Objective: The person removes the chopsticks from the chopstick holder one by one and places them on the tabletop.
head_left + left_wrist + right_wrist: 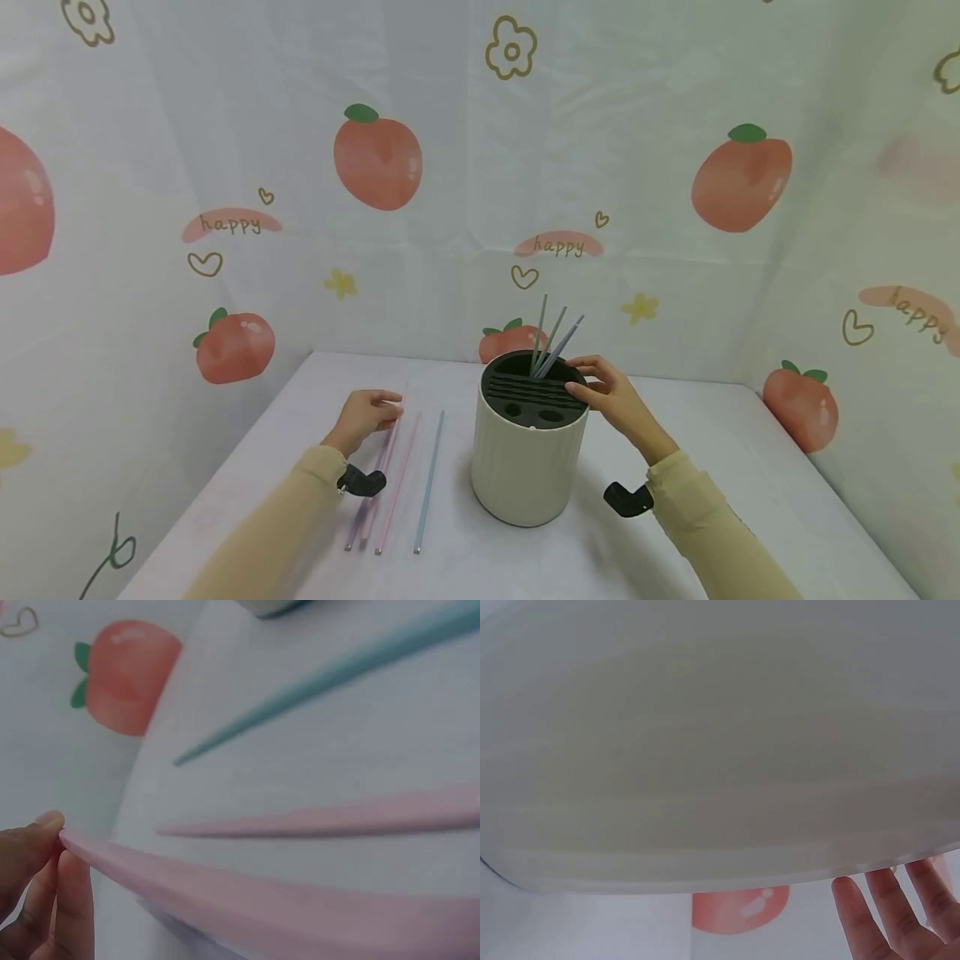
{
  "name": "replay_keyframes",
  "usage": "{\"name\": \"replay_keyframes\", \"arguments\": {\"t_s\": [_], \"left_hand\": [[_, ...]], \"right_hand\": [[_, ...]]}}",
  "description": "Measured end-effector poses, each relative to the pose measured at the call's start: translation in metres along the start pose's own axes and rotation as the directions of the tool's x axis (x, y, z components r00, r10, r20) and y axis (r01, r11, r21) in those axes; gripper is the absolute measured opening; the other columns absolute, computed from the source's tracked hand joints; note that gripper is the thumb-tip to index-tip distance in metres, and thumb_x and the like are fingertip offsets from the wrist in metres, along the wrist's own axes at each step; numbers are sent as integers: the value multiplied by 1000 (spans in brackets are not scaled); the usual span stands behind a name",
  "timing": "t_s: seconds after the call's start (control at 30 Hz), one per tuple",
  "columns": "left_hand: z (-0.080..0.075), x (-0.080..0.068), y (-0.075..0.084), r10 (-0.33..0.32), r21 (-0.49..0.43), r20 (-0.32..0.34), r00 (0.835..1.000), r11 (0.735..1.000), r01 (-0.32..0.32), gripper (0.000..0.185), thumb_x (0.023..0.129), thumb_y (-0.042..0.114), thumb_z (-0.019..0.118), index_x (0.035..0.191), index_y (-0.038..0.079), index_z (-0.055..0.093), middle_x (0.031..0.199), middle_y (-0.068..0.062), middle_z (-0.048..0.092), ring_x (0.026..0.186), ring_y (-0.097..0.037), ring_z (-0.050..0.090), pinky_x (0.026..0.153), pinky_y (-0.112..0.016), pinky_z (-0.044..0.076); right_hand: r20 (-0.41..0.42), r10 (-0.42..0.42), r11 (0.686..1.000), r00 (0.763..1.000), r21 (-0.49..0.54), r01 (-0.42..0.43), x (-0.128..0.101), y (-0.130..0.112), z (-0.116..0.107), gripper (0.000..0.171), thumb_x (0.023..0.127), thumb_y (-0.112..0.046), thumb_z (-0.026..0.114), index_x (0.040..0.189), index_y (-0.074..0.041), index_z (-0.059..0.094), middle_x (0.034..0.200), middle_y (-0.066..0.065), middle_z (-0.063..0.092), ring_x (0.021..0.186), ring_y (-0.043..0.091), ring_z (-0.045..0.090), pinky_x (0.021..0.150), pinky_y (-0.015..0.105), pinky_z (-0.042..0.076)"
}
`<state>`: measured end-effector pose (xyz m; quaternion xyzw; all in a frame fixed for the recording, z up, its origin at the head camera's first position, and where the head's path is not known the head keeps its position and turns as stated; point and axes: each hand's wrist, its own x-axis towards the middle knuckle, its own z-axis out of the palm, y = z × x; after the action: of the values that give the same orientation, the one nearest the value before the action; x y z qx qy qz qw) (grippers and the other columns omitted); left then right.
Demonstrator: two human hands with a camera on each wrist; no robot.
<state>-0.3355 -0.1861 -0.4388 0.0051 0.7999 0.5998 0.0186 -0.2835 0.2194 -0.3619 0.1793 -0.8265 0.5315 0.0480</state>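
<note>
A cream ribbed holder (528, 458) stands upright near the middle of the white worktop (750, 467), a little toward its back edge, with a dark slotted insert (534, 393) set in its top. Several grey sticks (551, 342) lean out of the slots at the back of that insert, fanning up and to the right.

The person's right hand (611, 393) rests on the holder's right rim, fingers fairly straight and laid over the edge of the insert, the fingertips just beside the foot of the grey sticks. In the right wrist view the holder's pale wall (705, 750) fills almost the whole picture, and the fingers (889, 915) show spread and straight below it, so this grip is apart, not clamped on anything.

Toward the left side of the worktop lie long thin sticks side by side, pointing from front to back: a pink stick (384, 467) nearest the left edge, a second pink stick (399, 479) beside it, and a blue stick (430, 479) nearest the holder but apart from it. The left hand (365, 417) sits at the far end of the outermost pink stick (247, 896); the left wrist view shows thumb and fingertips (45, 832) pinching its tip, lifting that end slightly, while the other pink stick (322, 820) and the blue stick (330, 679) lie flat beyond it.
</note>
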Motion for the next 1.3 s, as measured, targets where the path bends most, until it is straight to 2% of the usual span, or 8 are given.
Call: {"name": "replay_keyframes", "arguments": {"t_s": [0.1, 0.23, 0.53, 0.9, 1.3], "left_hand": [[3, -1, -12, -44, 23, -15, 999, 999, 44, 30, 86, -1, 69, 114, -12, 63, 87, -9, 69, 72, -9, 64, 65, -20, 57], [5, -2, -20, -78, 60, -29, 997, 995, 80, 28, 85, -1, 69, 111, -11, 65, 84, -8, 69, 67, -8, 62, 63, -20, 56], [11, -3, -24, -60, 132, -49, 997, 989, 66, 25, 82, -3, 71, 105, -10, 68, 82, -11, 71, 59, -9, 61, 59, -20, 56], [17, 1, -26, -40, 182, -75, 996, 982, 53, 23, 76, -5, 75, 98, -10, 71, 73, -10, 69, 55, -8, 60, 53, -20, 55], [19, 2, -30, -72, 208, -91, 993, 974, 90, 21, 73, -6, 77, 94, -9, 71, 73, -11, 69, 53, -10, 61, 53, -22, 56]], "right_hand": [[-2, -1, 1000, 1000, -8, 1, 0, -1, 0, 40, 94, -19, 62, 131, -6, 51, 131, 25, 53, 111, 40, 60, 85, 42, 55], [1, 0, 1000, 1000, -6, 0, -1, -1, 0, 40, 94, -19, 62, 131, -7, 51, 131, 25, 53, 111, 41, 60, 87, 45, 55], [-4, -2, 1000, 1000, -21, 2, -1, -2, -2, 40, 94, -20, 62, 131, -7, 51, 131, 25, 53, 111, 40, 60, 84, 40, 55], [1, 11, 999, 1000, -31, -11, -1, -1, -2, 40, 95, -22, 62, 132, -8, 51, 133, 24, 52, 112, 39, 60, 86, 40, 54], [8, 9, 1000, 1000, -21, -9, -1, -3, -1, 40, 95, -20, 62, 131, -7, 51, 132, 26, 53, 111, 40, 60, 85, 39, 54]]}}
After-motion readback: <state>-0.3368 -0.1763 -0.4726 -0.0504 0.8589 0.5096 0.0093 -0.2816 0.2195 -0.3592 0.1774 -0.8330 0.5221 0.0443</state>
